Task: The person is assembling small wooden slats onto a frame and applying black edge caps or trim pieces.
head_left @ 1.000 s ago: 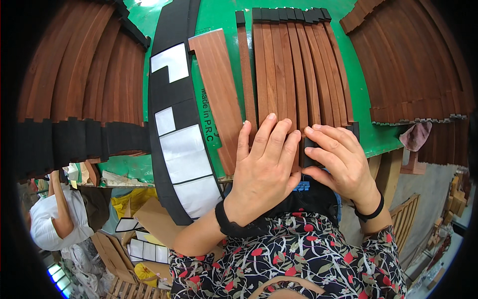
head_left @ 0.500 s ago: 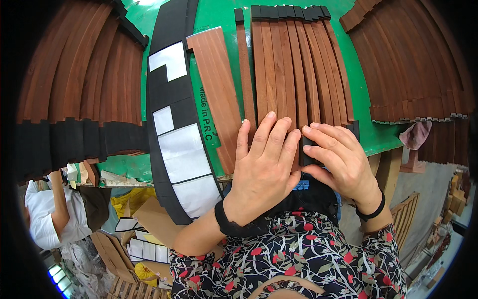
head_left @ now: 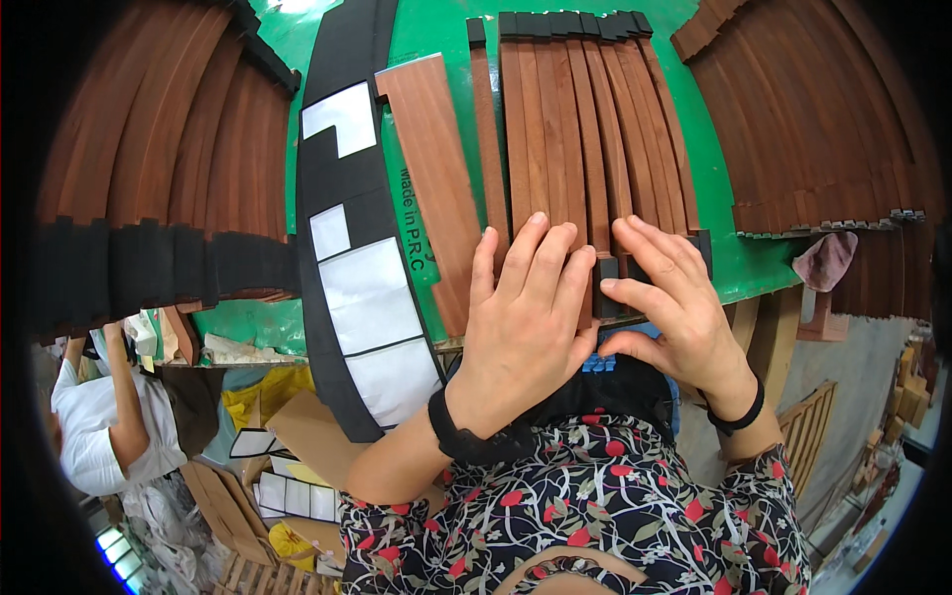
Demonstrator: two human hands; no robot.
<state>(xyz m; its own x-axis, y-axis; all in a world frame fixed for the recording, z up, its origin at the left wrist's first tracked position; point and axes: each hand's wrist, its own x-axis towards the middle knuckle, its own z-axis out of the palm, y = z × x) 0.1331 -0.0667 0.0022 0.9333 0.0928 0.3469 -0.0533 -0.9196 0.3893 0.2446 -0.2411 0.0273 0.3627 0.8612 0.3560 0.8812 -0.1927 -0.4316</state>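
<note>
A row of brown wooden slats (head_left: 555, 129) with black ends lies side by side in front of me. My left hand (head_left: 521, 332) rests flat over their near part, fingers stretched and a little apart, gripping nothing. To its right, my right hand (head_left: 684, 312) is over the near ends, its thumb and fingers apart. Between the hands shows a black slat end (head_left: 608, 273); other near ends are hidden beneath them. One slat (head_left: 486, 119) lies slightly apart at the row's left. Beside it is a wider reddish-brown board (head_left: 426, 149).
A long black strip with white panels (head_left: 369, 288) crosses the green tabletop (head_left: 719, 169) and overhangs its near edge. Stacked slats stand left (head_left: 169, 149) and right (head_left: 813, 129). A pinkish cloth (head_left: 826, 262) hangs at the right edge. Another person (head_left: 114, 416) is at lower left, near cardboard boxes (head_left: 307, 436).
My right hand has opened wider, its fingers reaching farther along the slats and the thumb dropping away, so a black end shows. My left hand has barely moved.
</note>
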